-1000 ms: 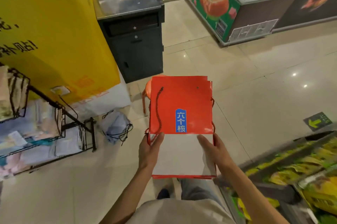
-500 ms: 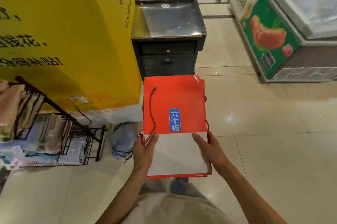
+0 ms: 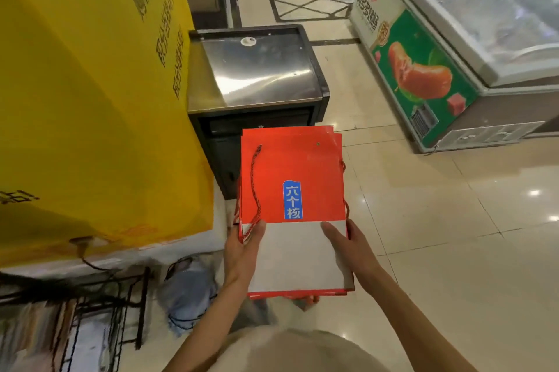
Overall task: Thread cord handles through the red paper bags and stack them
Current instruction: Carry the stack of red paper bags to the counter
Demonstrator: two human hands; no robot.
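The person holds a flat stack of red paper bags [image 3: 292, 175] in front of them above the tiled floor [image 3: 438, 220]. The left hand [image 3: 243, 250] grips the stack's left edge, thumb on top pinning a red cord handle [image 3: 255, 187]. The right hand [image 3: 352, 246] grips the right edge.

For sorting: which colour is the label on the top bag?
Blue label with white characters; head view.

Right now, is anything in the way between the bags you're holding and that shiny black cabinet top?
Nothing visible is. Both hands, left hand and right hand, hold the stack of red bags just in front of the black cabinet, whose steel top carries only a small round white object.
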